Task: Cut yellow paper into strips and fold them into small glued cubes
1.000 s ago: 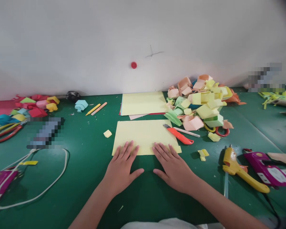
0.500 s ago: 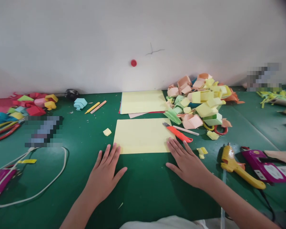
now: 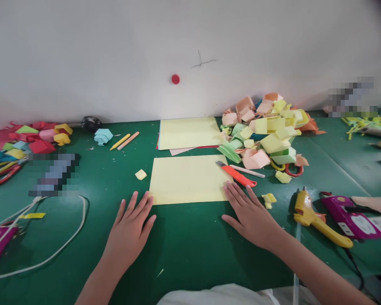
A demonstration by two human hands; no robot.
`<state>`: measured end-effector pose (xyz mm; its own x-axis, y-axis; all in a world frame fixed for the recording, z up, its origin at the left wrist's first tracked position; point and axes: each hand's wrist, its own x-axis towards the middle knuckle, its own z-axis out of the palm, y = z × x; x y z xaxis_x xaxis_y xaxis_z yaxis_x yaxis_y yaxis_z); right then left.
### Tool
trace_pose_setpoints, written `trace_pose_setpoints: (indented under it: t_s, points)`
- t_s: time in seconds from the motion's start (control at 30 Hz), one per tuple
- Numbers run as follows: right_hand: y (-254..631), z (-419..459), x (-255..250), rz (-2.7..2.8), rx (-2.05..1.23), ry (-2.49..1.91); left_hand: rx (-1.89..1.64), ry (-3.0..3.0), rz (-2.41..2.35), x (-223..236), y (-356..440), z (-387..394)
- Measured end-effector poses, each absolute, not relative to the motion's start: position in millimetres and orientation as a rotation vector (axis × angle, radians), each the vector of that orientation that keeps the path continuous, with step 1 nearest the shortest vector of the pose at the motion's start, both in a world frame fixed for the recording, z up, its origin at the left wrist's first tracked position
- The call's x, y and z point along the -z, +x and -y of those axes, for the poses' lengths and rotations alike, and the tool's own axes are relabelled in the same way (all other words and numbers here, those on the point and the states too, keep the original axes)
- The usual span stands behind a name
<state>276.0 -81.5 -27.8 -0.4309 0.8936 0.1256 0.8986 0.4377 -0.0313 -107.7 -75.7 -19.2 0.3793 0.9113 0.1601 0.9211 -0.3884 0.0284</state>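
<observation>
A pale yellow sheet of paper (image 3: 184, 180) lies flat on the green table in front of me. My left hand (image 3: 130, 226) rests palm down with its fingers spread, the fingertips at the sheet's lower left corner. At the lower right corner, my right hand (image 3: 249, 214) also lies flat, fingers stretched out and thumb apart. An orange-red utility knife (image 3: 239, 176) with its blade out lies across the sheet's right edge, just beyond my right fingertips. Beside the knife is a pale pencil-like stick (image 3: 247, 171). Neither hand holds anything.
Behind the sheet lies a paper stack (image 3: 189, 133). Folded paper pieces (image 3: 273, 131) are heaped at the back right. A yellow glue gun (image 3: 320, 226) and a purple box (image 3: 351, 216) lie right. A white cable (image 3: 82, 212) loops on the left near scissors (image 3: 4, 176).
My left hand has slid slightly left, its fingers now barely reaching the sheet's corner. My right hand stays nearly where it was. The view has shifted a little.
</observation>
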Motion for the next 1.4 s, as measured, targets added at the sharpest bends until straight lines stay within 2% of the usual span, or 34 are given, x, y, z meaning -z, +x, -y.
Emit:
trace_pose_setpoints:
  t_s: [0.2,0.37,0.57,0.93,1.07,1.23,1.4]
  points:
    - [277,75,17,2.469,0.012,-1.66,0.341,-2.534,1.761,6,-107,49]
    - [278,66,5,2.349,0.007,-1.666,0.365,-2.723,1.637,-4,-97,33]
    - [286,72,1,2.355,0.033,-1.481,0.53,-2.783,1.534,-4,-88,43]
    - [300,80,-8,2.503,-0.1,-1.402,0.513,-2.942,1.534,-2,-101,52]
    - [307,54,-19,2.359,0.014,-1.565,0.465,-2.946,1.536,0,-101,38]
    - [305,15,-23,2.326,0.087,-2.027,0.314,-2.997,1.486,-1,-106,30]
    - [297,-6,-20,2.328,0.061,-2.096,0.206,-3.002,1.421,3,-112,29]
